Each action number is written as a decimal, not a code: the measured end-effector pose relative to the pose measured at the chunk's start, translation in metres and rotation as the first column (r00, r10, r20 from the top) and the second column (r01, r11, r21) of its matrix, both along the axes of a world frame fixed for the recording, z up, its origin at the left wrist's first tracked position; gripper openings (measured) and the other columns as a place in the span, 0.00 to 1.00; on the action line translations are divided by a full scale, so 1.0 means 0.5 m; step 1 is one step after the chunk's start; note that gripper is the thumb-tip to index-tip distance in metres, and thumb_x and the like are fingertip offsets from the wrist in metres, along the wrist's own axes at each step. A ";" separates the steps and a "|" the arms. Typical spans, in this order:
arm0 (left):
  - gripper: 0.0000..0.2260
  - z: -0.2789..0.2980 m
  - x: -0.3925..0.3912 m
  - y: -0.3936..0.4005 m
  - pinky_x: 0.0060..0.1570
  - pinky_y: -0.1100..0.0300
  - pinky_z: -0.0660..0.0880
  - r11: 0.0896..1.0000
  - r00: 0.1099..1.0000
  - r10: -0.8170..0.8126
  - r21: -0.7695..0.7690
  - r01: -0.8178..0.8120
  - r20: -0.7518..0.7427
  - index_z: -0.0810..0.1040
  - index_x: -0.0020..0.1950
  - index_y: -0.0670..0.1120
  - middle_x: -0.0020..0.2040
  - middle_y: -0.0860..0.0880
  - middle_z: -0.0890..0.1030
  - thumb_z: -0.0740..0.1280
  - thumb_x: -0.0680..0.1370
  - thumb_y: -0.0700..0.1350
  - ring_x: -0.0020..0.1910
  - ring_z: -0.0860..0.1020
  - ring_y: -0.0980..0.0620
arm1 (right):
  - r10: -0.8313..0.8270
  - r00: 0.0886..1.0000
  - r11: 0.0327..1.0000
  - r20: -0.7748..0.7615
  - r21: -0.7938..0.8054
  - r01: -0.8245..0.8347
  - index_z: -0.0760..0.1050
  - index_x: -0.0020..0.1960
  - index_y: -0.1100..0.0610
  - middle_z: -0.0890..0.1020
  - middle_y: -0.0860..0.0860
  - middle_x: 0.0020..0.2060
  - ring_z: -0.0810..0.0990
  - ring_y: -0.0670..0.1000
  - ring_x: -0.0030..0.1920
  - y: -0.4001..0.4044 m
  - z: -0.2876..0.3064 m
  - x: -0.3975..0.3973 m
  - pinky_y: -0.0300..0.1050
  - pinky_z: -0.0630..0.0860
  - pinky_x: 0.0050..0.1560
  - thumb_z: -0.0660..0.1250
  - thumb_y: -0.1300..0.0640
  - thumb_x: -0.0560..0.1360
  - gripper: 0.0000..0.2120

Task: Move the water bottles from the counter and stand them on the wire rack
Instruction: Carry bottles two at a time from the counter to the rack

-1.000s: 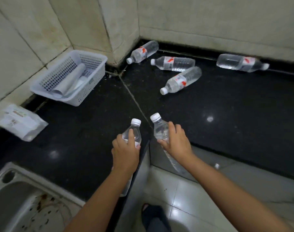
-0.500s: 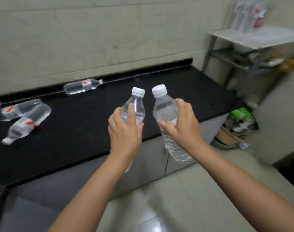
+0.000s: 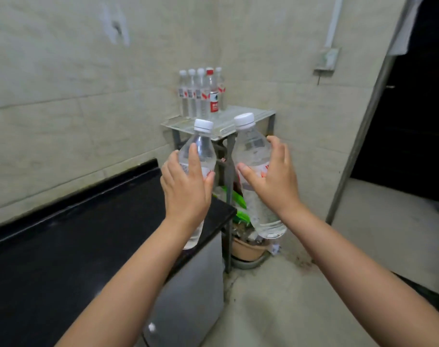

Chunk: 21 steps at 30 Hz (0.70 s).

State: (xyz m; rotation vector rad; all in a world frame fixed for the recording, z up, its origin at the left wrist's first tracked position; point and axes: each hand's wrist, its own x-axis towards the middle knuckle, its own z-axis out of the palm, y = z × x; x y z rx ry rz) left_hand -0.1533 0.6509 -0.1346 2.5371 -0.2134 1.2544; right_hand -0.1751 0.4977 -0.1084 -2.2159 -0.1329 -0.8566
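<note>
While unreadable, red-marked labels on the bottle (image 3: pixel 203 152) in left hand (image 3: pixel 186 186), bottle (image 3: pixel 253 156) in right hand (image 3: pixel 276 179).

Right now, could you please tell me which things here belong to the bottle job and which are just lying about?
Job: left bottle, right bottle, left hand, right hand, rack, standing bottles, counter.

Lying about: pot, green packet, wall box.

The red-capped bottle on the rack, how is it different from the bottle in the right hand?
The red-capped bottle stands upright on the wire rack; the right-hand bottle is held tilted in the right hand. Its cap is white, not red. Both are clear plastic.
</note>
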 end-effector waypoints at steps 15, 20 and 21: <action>0.23 0.156 0.673 -0.117 0.44 0.38 0.75 0.995 0.985 -0.065 -0.063 0.076 0.157 0.64 0.62 0.40 0.52 0.24 0.74 0.57 0.72 0.52 0.43 0.76 0.28 | -0.010 0.986 0.986 0.168 0.164 -0.018 0.63 0.65 0.62 0.69 0.59 0.61 0.69 0.49 0.55 -0.184 0.154 0.686 0.37 0.63 0.53 0.71 0.57 0.70 0.29; 0.23 0.139 0.821 -0.179 0.48 0.38 0.73 0.985 0.983 -0.064 -0.145 0.089 0.171 0.62 0.63 0.42 0.54 0.24 0.72 0.55 0.75 0.55 0.47 0.74 0.28 | 0.071 0.974 0.960 0.214 0.250 -0.125 0.62 0.65 0.64 0.69 0.60 0.61 0.69 0.50 0.55 -0.241 0.164 0.903 0.25 0.65 0.39 0.71 0.58 0.70 0.29; 0.22 0.133 0.850 -0.196 0.49 0.38 0.72 0.980 0.985 -0.068 -0.174 0.096 0.159 0.61 0.63 0.43 0.55 0.24 0.71 0.56 0.73 0.55 0.49 0.73 0.28 | 0.096 0.970 0.952 0.223 0.266 -0.155 0.62 0.65 0.64 0.69 0.60 0.61 0.71 0.52 0.57 -0.251 0.164 0.951 0.24 0.66 0.40 0.71 0.55 0.69 0.30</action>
